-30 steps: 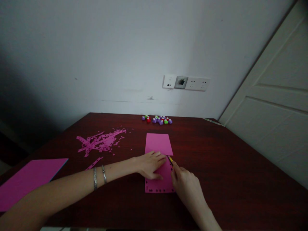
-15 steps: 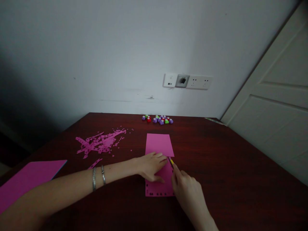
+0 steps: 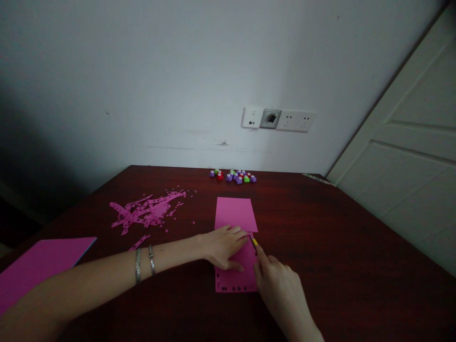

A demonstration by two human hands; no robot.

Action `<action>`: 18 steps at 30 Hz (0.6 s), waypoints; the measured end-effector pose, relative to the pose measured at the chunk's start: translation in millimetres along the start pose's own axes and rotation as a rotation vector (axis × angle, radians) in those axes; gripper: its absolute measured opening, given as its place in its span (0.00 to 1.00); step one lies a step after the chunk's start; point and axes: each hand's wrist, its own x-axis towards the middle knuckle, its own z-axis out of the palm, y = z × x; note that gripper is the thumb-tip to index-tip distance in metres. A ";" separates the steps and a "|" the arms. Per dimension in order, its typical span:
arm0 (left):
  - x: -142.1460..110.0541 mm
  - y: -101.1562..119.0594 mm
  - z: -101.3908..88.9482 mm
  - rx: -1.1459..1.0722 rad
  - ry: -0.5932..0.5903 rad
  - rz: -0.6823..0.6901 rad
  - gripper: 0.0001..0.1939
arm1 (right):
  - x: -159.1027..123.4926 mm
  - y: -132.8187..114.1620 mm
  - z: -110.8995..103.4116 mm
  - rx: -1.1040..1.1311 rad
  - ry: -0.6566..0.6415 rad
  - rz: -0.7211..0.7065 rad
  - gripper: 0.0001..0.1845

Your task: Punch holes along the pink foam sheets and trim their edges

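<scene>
My left hand (image 3: 226,248) lies with fingers spread on pink paper, silver bracelets on its wrist. Under it, the lower pink sheet (image 3: 233,280) has small punched holes along its bottom and side edges. A plain pink piece (image 3: 235,210) lies just above, separated by a straight edge near my fingertips; my hand hides part of that line. My right hand (image 3: 280,282) is closed around a yellow cutter knife (image 3: 254,241), its thin blade pointing up-left at the paper's right side, by the left fingertips. Whether the blade touches the paper I cannot tell.
Pink punched strips and tiny bits (image 3: 147,211) are heaped at left. A larger pink stack (image 3: 42,261) lies at the near left, partly behind my forearm. Several small purple, red and green pieces with white tops (image 3: 238,177) sit at the back of the dark wooden table (image 3: 349,247).
The knife and my right hand have barely shifted; the blade tip is slightly further from the upper piece's edge. My left hand stays in place. The view has moved a touch.
</scene>
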 end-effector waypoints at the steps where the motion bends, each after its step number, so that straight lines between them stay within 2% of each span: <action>1: 0.0 0.0 0.1 0.004 0.005 0.003 0.33 | -0.6 0.0 -0.5 -0.006 -0.002 -0.003 0.21; 6: 0.6 -0.5 1.2 0.025 0.029 0.018 0.32 | -3.7 -0.7 -3.5 -0.029 -0.017 -0.017 0.20; 18: 0.5 -1.6 2.3 0.011 0.015 0.006 0.33 | -15.5 2.8 4.0 -0.056 0.046 -0.053 0.21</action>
